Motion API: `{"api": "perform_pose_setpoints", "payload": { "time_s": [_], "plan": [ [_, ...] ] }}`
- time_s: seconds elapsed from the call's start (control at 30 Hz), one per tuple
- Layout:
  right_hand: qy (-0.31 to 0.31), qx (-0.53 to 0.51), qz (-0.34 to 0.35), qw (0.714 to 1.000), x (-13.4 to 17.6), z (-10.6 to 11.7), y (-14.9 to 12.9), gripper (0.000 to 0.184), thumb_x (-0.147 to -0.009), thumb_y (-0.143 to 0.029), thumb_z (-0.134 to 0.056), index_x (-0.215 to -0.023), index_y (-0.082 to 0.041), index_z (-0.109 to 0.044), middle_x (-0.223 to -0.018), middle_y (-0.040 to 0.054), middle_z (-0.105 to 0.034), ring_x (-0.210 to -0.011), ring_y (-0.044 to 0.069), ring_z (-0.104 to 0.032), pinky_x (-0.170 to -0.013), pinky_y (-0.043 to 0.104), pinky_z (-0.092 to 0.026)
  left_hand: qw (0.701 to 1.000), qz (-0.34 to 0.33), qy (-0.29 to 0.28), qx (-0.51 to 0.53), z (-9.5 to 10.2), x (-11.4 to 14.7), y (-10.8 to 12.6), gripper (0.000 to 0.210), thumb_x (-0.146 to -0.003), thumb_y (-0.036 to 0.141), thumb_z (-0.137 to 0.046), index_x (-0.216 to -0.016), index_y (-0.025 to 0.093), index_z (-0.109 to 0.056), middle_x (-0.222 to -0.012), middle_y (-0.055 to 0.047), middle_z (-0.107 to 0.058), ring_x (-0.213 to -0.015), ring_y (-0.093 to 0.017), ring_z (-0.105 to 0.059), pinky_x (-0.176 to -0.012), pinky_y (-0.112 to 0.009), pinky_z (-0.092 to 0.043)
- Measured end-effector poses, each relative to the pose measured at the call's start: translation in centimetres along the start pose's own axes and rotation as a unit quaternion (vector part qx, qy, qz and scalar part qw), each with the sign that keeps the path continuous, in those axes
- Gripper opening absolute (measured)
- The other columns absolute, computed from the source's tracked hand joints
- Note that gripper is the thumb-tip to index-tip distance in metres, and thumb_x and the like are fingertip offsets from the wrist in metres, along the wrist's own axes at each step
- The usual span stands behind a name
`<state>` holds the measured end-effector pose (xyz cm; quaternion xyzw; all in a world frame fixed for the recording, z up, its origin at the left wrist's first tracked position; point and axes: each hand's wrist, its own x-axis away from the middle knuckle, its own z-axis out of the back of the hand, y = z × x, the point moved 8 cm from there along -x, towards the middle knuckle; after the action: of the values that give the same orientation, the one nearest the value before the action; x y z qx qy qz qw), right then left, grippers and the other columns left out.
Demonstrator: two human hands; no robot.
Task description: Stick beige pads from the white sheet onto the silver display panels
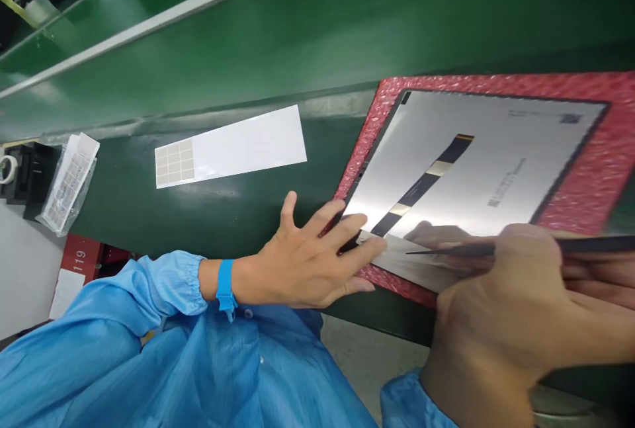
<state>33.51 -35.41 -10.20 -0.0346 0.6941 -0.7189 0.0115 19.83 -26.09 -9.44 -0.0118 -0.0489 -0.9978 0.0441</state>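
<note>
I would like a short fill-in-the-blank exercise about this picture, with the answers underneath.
1. The dark pointed tool is in the ____ hand.
2. The wristband near the left hand is coloured ____.
3. In the picture, the white sheet lies to the ____ of the silvery panel.
4. The red surface shows the number ____.

Answers: right; blue; left; 119

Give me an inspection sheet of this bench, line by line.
Surface: glossy green workbench, red bubble-wrap mat.
Work items: flat silver rectangular panel on the mat; black-and-gold flexible strip lying diagonally on it.
Clutter: white paper label sheet; plastic-bagged printed labels at left.
Grips: left hand spread at the panel's near-left corner; right hand holding slim black pointed tool over the panel.
Cables: nothing seen beyond that strip.
Surroundings: red rectangular item marked 119.
</note>
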Motion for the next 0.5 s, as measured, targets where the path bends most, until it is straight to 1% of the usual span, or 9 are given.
{"api": "perform_pose_setpoints", "payload": {
  "time_s": [0.07,0.13,0.2,0.27,0.3,0.33,0.4,0.43,0.5],
  "plan": [
    [0.008,-0.03,0.041,0.999,-0.1,0.2,-0.2,0.012,-0.069,-0.025,-0.067,-0.073,-0.014,-0.064,-0.069,0.0035,-0.056,-0.059,0.019,-0.059,-0.051,0.029,-0.05,0.999,0.027,0.014,0.007,0.4,0.5,-0.7,0.044,-0.113,0.044,-0.042,-0.146,0.027,-0.063,-0.158,-0.018,-0.055,-0.151,-0.039,-0.045,-0.116,-0.084,-0.032],
    [0.016,-0.036,0.047,0.998,-0.1,0.5,0.2,0.013,-0.068,-0.025,-0.07,-0.07,-0.014,-0.063,-0.069,0.0045,-0.057,-0.059,0.018,-0.059,-0.047,0.027,-0.047,0.998,0.055,0.029,0.009,0.6,1.0,-1.4,0.042,-0.112,0.043,-0.043,-0.142,0.025,-0.066,-0.159,-0.021,-0.054,-0.15,-0.041,-0.046,-0.116,-0.084,-0.03],
    [0.024,-0.027,0.04,0.999,-0.2,0.6,0.7,0.017,-0.067,-0.028,-0.072,-0.068,-0.015,-0.061,-0.07,0.0059,-0.058,-0.062,0.019,-0.06,-0.047,0.026,-0.045,0.994,0.094,0.034,0.042,0.6,1.2,-1.8,0.043,-0.113,0.045,-0.042,-0.137,0.019,-0.067,-0.157,-0.021,-0.055,-0.145,-0.038,-0.051,-0.12,-0.075,-0.034],
    [0.033,-0.031,0.029,0.999,-0.3,0.8,1.2,0.019,-0.066,-0.03,-0.072,-0.068,-0.016,-0.06,-0.071,0.0068,-0.059,-0.063,0.019,-0.06,-0.049,0.027,-0.047,0.981,0.158,0.034,0.109,0.5,0.7,-2.2,0.051,-0.113,0.047,-0.04,-0.144,0.012,-0.06,-0.154,-0.02,-0.058,-0.136,-0.034,-0.057,-0.119,-0.059,-0.044],
    [0.038,-0.041,0.024,0.998,-0.4,0.9,1.6,0.02,-0.065,-0.031,-0.071,-0.068,-0.016,-0.06,-0.071,0.0071,-0.059,-0.062,0.02,-0.061,-0.049,0.029,-0.049,0.969,0.194,0.033,0.152,0.5,0.2,-2.4,0.057,-0.112,0.048,-0.041,-0.151,0.007,-0.052,-0.151,-0.021,-0.059,-0.133,-0.033,-0.059,-0.116,-0.052,-0.048],
    [0.04,-0.057,0.016,0.997,-0.5,1.0,2.0,0.021,-0.063,-0.032,-0.071,-0.066,-0.016,-0.058,-0.069,0.007,-0.058,-0.061,0.022,-0.061,-0.049,0.031,-0.051,0.953,0.23,0.03,0.195,0.4,-0.3,-2.6,0.065,-0.112,0.048,-0.041,-0.157,0.003,-0.042,-0.149,-0.023,-0.06,-0.131,-0.034,-0.06,-0.114,-0.049,-0.049],
    [0.051,-0.087,-0.006,0.995,-0.9,1.3,3.1,0.028,-0.057,-0.036,-0.073,-0.061,-0.017,-0.052,-0.061,0.0056,-0.053,-0.056,0.026,-0.06,-0.046,0.036,-0.052,0.914,0.293,0.016,0.281,0.3,-1.4,-3.0,0.074,-0.11,0.05,-0.042,-0.163,-0.001,-0.028,-0.146,-0.026,-0.06,-0.133,-0.037,-0.059,-0.115,-0.05,-0.048],
    [0.055,-0.098,-0.016,0.993,-1.2,1.5,3.8,0.033,-0.054,-0.037,-0.075,-0.058,-0.017,-0.049,-0.058,0.0049,-0.05,-0.053,0.027,-0.059,-0.044,0.038,-0.052,0.893,0.32,0.005,0.317,0.2,-1.9,-3.3,0.074,-0.109,0.05,-0.042,-0.161,0.0,-0.029,-0.145,-0.027,-0.06,-0.134,-0.039,-0.06,-0.116,-0.051,-0.048],
    [0.063,-0.113,-0.032,0.991,-1.8,2.0,4.9,0.039,-0.049,-0.039,-0.076,-0.057,-0.018,-0.045,-0.055,0.0041,-0.047,-0.05,0.025,-0.055,-0.042,0.036,-0.05,0.854,0.369,-0.013,0.367,-0.1,-2.6,-4.4,0.069,-0.105,0.05,-0.046,-0.154,0.002,-0.037,-0.142,-0.029,-0.061,-0.133,-0.041,-0.062,-0.113,-0.053,-0.05]
  ]
}}
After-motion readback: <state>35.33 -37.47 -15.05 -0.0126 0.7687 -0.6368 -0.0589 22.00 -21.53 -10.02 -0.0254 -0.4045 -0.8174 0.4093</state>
